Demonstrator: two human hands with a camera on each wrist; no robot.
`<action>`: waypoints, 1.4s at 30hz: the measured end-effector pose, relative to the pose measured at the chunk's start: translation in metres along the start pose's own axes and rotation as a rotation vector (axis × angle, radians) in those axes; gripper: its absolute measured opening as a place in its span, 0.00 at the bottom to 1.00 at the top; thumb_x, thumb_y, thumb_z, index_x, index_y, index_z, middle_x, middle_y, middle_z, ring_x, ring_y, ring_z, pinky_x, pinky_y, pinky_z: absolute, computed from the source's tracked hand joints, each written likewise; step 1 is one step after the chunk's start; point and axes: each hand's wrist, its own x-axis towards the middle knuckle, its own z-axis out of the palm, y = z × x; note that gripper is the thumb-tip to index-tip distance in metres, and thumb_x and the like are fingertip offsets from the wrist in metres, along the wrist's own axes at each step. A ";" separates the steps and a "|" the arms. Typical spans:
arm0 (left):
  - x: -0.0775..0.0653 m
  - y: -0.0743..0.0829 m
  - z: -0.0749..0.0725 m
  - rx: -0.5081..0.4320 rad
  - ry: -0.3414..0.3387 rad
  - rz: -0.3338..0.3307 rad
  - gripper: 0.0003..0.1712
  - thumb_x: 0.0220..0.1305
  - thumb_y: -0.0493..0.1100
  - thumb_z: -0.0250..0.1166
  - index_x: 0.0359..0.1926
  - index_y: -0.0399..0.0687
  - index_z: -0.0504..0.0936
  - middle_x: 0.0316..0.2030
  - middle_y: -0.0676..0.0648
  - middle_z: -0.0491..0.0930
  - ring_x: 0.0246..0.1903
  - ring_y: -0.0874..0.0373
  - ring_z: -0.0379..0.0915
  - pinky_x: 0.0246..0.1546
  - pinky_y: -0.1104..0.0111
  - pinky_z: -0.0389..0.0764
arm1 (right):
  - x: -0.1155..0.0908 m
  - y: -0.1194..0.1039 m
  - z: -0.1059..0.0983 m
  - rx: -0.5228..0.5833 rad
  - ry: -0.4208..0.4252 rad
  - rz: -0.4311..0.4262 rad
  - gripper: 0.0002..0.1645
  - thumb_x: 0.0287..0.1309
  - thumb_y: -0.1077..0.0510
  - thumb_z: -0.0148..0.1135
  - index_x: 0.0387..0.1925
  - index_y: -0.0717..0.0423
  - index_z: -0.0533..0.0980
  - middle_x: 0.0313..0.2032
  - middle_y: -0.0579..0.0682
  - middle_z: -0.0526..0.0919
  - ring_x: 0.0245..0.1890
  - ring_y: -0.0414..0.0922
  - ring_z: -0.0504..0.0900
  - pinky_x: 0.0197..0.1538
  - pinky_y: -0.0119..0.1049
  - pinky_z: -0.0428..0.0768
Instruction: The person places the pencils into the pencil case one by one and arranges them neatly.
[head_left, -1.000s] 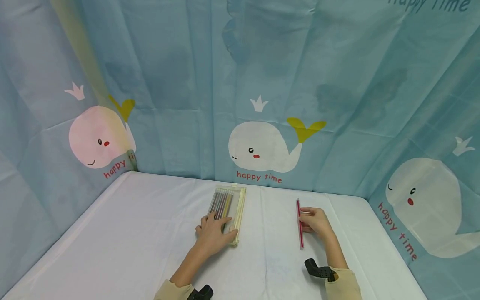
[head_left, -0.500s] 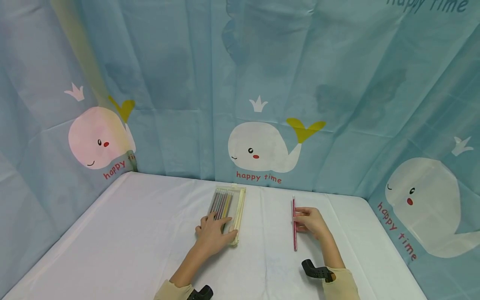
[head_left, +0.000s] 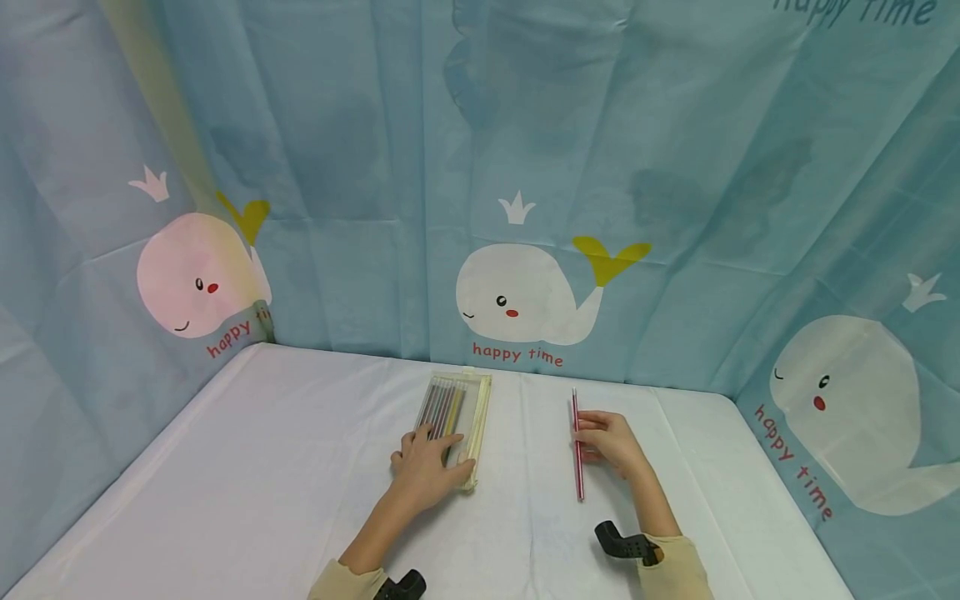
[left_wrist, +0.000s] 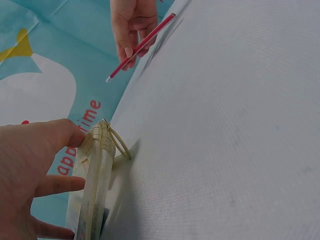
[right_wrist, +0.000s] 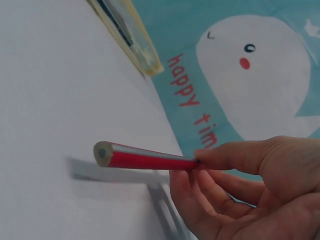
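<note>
A red pencil (head_left: 578, 467) with a pale stripe is pinched between the thumb and fingers of my right hand (head_left: 611, 440), above the right part of the table. Its flat, unsharpened end (right_wrist: 103, 153) faces the right wrist camera; the far end looks whitish in the left wrist view. My left hand (head_left: 427, 471) rests, fingers spread, on a see-through pencil case (head_left: 472, 417) with pale yellow edging. Inside the case lie several pencils (head_left: 444, 404) side by side, their near ends hidden under the hand. Thumb and fingertips touch the case (left_wrist: 97, 175) in the left wrist view.
A white cloth covers the table (head_left: 247, 475). Behind it hangs a blue curtain (head_left: 360, 283) printed with whales. Black camera mounts (head_left: 626, 543) sit at both wrists. A yellowish loop (left_wrist: 121, 142) sticks out from the case's near end.
My right hand has moved left with the red pencil, closer to the case, and the pencil stands a little higher in view. The left hand and the case have stayed put.
</note>
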 end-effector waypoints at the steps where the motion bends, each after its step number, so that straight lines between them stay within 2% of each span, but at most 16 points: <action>1: 0.000 0.000 0.000 -0.001 -0.002 -0.001 0.31 0.63 0.59 0.70 0.63 0.49 0.86 0.69 0.26 0.67 0.68 0.22 0.58 0.56 0.26 0.61 | 0.000 0.000 0.002 0.002 0.000 -0.005 0.30 0.65 0.70 0.65 0.67 0.76 0.72 0.52 0.66 0.83 0.34 0.42 0.86 0.37 0.39 0.88; 16: 0.001 0.002 0.004 -0.020 0.000 -0.003 0.31 0.63 0.57 0.69 0.62 0.47 0.86 0.69 0.26 0.67 0.69 0.22 0.57 0.57 0.27 0.60 | -0.002 -0.003 0.024 0.035 0.019 -0.073 0.29 0.63 0.71 0.66 0.65 0.75 0.74 0.48 0.64 0.83 0.32 0.43 0.86 0.34 0.40 0.88; 32: 0.001 -0.002 0.003 -0.022 -0.006 -0.005 0.31 0.64 0.57 0.69 0.63 0.47 0.86 0.70 0.25 0.66 0.69 0.22 0.57 0.58 0.26 0.60 | -0.005 -0.008 0.049 0.069 0.045 -0.097 0.27 0.60 0.72 0.69 0.62 0.74 0.78 0.44 0.63 0.85 0.29 0.42 0.86 0.32 0.37 0.87; 42: 0.001 -0.002 0.003 -0.020 -0.009 -0.006 0.31 0.64 0.57 0.69 0.63 0.47 0.86 0.70 0.25 0.66 0.69 0.21 0.56 0.57 0.25 0.59 | -0.006 -0.010 0.061 0.067 0.032 -0.119 0.27 0.59 0.72 0.71 0.61 0.74 0.78 0.46 0.67 0.85 0.31 0.47 0.88 0.32 0.41 0.88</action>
